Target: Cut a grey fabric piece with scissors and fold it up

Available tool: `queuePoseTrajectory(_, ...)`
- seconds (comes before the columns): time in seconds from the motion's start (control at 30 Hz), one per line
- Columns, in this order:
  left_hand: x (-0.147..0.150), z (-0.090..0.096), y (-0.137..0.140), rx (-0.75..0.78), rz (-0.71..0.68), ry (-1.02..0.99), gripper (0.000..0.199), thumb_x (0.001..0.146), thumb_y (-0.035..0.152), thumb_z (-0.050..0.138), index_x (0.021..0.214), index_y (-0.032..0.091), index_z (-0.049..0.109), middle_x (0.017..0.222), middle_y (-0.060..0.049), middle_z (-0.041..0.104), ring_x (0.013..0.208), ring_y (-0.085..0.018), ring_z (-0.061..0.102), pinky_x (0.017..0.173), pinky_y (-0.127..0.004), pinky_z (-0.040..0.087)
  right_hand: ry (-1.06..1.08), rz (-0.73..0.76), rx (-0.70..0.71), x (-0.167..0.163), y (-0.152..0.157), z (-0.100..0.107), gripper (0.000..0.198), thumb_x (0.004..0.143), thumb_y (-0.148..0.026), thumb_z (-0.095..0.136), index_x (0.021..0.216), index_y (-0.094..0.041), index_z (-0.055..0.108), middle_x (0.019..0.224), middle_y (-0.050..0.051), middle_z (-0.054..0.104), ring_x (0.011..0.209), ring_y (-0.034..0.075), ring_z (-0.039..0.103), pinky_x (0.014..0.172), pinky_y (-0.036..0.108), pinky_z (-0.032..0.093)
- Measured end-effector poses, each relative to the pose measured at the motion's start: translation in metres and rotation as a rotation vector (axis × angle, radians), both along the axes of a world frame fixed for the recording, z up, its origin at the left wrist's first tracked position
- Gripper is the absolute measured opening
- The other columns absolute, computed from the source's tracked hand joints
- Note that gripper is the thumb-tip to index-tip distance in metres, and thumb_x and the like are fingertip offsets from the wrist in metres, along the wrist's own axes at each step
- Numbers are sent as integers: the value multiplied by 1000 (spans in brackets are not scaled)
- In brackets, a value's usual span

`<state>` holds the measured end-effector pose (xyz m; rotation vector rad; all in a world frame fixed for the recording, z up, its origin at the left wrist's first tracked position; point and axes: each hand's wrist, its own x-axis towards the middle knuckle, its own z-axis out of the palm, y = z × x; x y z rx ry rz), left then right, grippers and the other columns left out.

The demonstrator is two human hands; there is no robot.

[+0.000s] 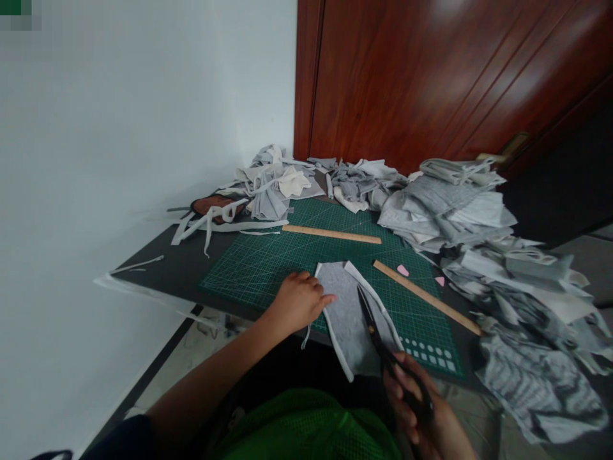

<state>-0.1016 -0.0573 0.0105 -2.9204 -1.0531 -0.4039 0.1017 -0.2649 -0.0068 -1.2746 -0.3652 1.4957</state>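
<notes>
A grey piece of fabric [342, 306] with pale edges lies at the front of the green cutting mat [253, 262], its lower end hanging past the table edge. My left hand [301, 297] rests on the left side of this fabric, fingers curled and the thumb stretched over it. In my right hand [416, 402] is a pair of black scissors [378, 342], gripped by the handles. Their blades point up and away over the fabric and look closed or nearly so. Whether the tips touch the cloth I cannot tell.
Two wooden rulers [330, 234] [426, 297] lie on the mat, with pink chalk pieces [403, 271] by the right one. Heaps of grey and white fabric [445, 204] line the back and right. Pale strips [211, 220] lie at left. Behind stand a white wall and a wooden door [407, 76].
</notes>
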Motion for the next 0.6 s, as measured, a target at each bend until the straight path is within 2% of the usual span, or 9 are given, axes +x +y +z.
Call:
queuePoseTrajectory(0.1, 20, -1, 6, 59, 29, 38, 37, 100, 43, 51, 87, 16, 71, 90, -10, 70, 96, -28, 63, 81, -43, 47, 23, -14, -24, 5, 1, -3, 51, 73, -55, 85, 102, -23, 57, 65, -9, 50, 39, 2, 37, 29, 10, 29)
queuePoseTrajectory(0.17, 25, -3, 12, 94, 9, 7, 30, 97, 42, 57, 108, 16, 69, 114, -12, 69, 112, -30, 60, 91, -45, 46, 50, -14, -16, 8, 0, -5, 51, 72, -54, 86, 100, -23, 57, 65, -9, 50, 39, 2, 37, 30, 10, 28)
queuePoseTrajectory(0.23, 25, -5, 18, 134, -31, -38, 44, 95, 42, 59, 133, 20, 58, 145, -13, 55, 136, -34, 46, 108, -51, 37, 72, -14, -7, 12, -3, -9, 48, 72, -52, 86, 97, -23, 57, 66, -9, 51, 39, 2, 37, 30, 10, 28)
queuePoseTrajectory(0.3, 23, -9, 22, 143, -125, -38, 52, 97, 42, 55, 145, 22, 49, 160, -9, 39, 150, -34, 26, 120, -54, 22, 64, -37, 2, 18, -7, -14, 46, 73, -50, 86, 96, -22, 57, 67, -8, 53, 40, 2, 37, 31, 10, 28)
queuePoseTrajectory(0.37, 21, -15, 23, 92, -231, 12, 51, 101, 41, 49, 146, 18, 48, 160, -9, 39, 154, -30, 22, 124, -49, 16, 21, -79, 15, 27, -12, -18, 46, 72, -51, 86, 94, -22, 57, 67, -7, 53, 39, 2, 37, 30, 11, 28)
queuePoseTrajectory(0.43, 18, -20, 22, 17, -289, 54, 52, 103, 42, 43, 147, 14, 47, 158, -11, 43, 153, -26, 26, 125, -44, 17, -21, -111, 13, 35, -19, -21, 48, 69, -53, 87, 89, -21, 56, 64, -7, 51, 37, 2, 34, 29, 11, 26)
queuePoseTrajectory(0.6, 4, -25, 15, -62, -297, 18, 57, 104, 50, 38, 147, 14, 47, 158, -11, 43, 150, -24, 33, 124, -43, 22, -119, -160, -21, 38, -30, -7, 46, 70, -50, 87, 85, -21, 55, 64, -7, 50, 39, 2, 33, 32, 12, 26)
